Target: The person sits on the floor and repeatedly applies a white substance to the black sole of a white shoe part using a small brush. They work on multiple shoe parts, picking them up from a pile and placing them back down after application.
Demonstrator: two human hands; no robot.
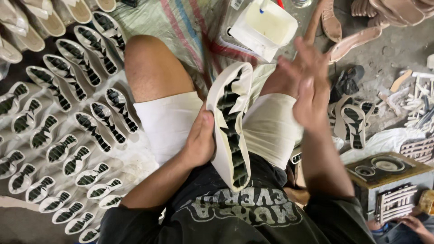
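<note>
Right hand (307, 86) motion-blurred; finger positions unclear. Left hand (199, 140) fingers hidden behind sole (233, 122). Sandals (27, 27) cropped at top-left edge. Co-worker's hand (413, 224) cut off at bottom-right corner.

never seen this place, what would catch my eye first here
The left hand grips a white shoe sole with a black zigzag tread at centre, above the lap. The right hand hovers open beside it. Rows of matching soles cover the floor on the left.
</note>
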